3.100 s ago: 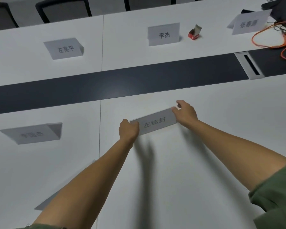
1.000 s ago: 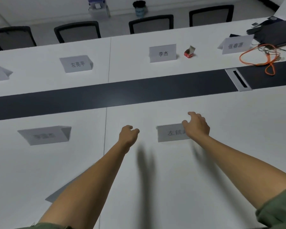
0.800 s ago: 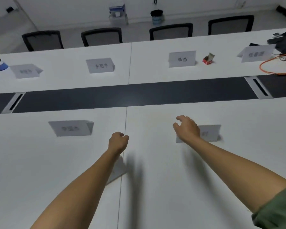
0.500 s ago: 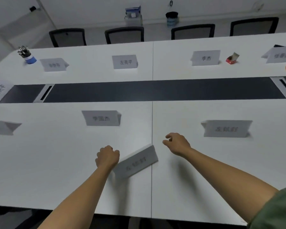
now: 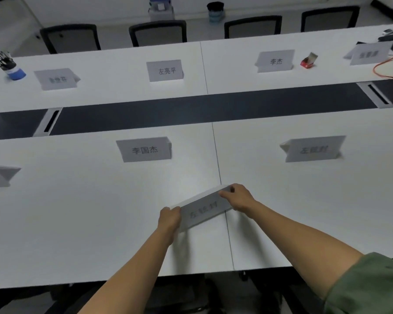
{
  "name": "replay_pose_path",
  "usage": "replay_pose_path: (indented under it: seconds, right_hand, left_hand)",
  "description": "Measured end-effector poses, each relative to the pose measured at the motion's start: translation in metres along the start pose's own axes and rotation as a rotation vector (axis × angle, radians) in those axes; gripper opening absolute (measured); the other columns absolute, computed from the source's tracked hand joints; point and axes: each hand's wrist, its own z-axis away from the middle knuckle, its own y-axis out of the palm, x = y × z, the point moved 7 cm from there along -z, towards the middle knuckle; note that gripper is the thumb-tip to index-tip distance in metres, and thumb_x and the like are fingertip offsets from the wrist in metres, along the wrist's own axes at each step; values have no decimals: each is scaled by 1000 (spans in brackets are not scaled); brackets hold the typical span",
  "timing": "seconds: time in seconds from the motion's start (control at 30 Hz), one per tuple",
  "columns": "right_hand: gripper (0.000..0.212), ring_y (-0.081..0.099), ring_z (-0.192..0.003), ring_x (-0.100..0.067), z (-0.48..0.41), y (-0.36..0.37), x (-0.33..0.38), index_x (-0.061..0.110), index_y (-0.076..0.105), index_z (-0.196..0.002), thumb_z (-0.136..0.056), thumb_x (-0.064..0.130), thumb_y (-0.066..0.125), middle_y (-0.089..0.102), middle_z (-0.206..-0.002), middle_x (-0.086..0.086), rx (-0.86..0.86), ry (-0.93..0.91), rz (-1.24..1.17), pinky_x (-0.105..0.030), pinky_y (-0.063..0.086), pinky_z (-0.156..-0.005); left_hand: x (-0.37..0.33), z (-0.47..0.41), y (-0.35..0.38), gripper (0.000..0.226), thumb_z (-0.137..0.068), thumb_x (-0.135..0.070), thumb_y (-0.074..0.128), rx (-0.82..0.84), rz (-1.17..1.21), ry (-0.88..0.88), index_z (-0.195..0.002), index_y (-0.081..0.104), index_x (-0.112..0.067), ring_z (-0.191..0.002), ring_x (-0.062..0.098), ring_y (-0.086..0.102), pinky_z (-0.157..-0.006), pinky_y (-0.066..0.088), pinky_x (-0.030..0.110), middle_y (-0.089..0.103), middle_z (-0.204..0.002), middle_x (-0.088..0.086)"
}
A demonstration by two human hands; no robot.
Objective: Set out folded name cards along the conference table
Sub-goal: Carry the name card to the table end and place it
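Grips a folded name card (image 5: 204, 210) at both ends, left hand (image 5: 169, 217) curled round the nearer end, right hand (image 5: 238, 197) pinching the farther one. Holds it slantwise over the seam of the white conference table (image 5: 77, 211), near the front edge; cannot tell whether it touches the top. Faces two standing cards beyond, one left of the seam (image 5: 145, 149), one right (image 5: 313, 149), well apart. Looks across a dark centre strip (image 5: 191, 109) toward further cards and a pen cup (image 5: 9, 66).
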Motion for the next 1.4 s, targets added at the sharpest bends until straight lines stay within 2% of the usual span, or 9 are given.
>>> replay_pose_path:
  seconds: [0.2,0.37,0.47,0.63,0.77,0.87,1.03,1.27,1.4]
  right_hand:
    - [29,44,-65,-19,38,-37,-18,11,51,-79,-88,37,61,48,-73,-3,-76,20,-91,-34,39,-64]
    - [37,40,-63,-22,78,-104,-40,14,40,-69,-87,38,61,41,-66,-3,-217,19,-153,-35,38,-63]
    - [35,44,-64,-23,111,-155,-68,10,48,-74,-88,39,61,47,-72,-7,-315,31,-201,-35,39,-63]
    - [49,55,-75,-24,178,-242,-134,-6,63,-100,-87,41,61,67,-100,-18,-476,44,-283,-37,47,-66]
    - [38,57,-78,-25,246,-307,-200,1,61,-87,-89,39,62,63,-93,-12,-592,45,-307,-41,50,-68]
    - [41,61,-84,-27,295,-352,-256,-1,64,-98,-89,39,62,65,-97,-12,-670,71,-348,-45,54,-75]
    - [47,66,-85,-28,351,-415,-334,-1,65,-96,-85,44,62,68,-91,-11,-729,130,-392,-37,50,-68]
    - [34,67,-78,-28,358,-475,-396,12,57,-80,-86,45,62,64,-84,-12,-742,182,-394,-32,48,-63]
    - [36,69,-86,-32,325,-513,-424,12,58,-82,-82,47,63,70,-95,-17,-726,211,-378,-41,56,-70]
  left_hand:
    - [-34,24,21,33,-89,-13,42,31,-181,121,-116,49,5,-74,22,42,-59,33,26,50,-99,20]
    - [-77,69,66,43,-95,-16,40,15,-296,298,-128,44,10,-93,35,54,-51,28,26,52,-126,29]
    - [-99,110,111,29,-95,-18,40,67,-354,411,-109,50,5,-76,25,46,-51,29,25,54,-111,29]
    - [-118,185,200,18,-95,-21,41,119,-408,571,-89,46,-4,-74,25,47,-53,36,27,54,-91,17]
    - [-116,260,285,16,-94,-20,42,196,-431,692,-88,44,-5,-76,26,49,-52,35,26,54,-90,15]
    - [-106,310,351,15,-93,-20,42,252,-446,740,-89,45,-5,-80,28,50,-55,37,27,54,-92,15]
    - [-92,376,442,15,-92,-18,43,338,-488,790,-83,43,-6,-70,25,46,-56,35,28,52,-85,14]
    - [-89,400,532,14,-91,-17,42,386,-550,789,-80,41,-8,-66,22,44,-57,36,29,50,-80,10]
    - [-103,383,586,12,-91,-16,41,386,-567,771,-84,43,-6,-71,24,46,-58,37,29,51,-82,11]
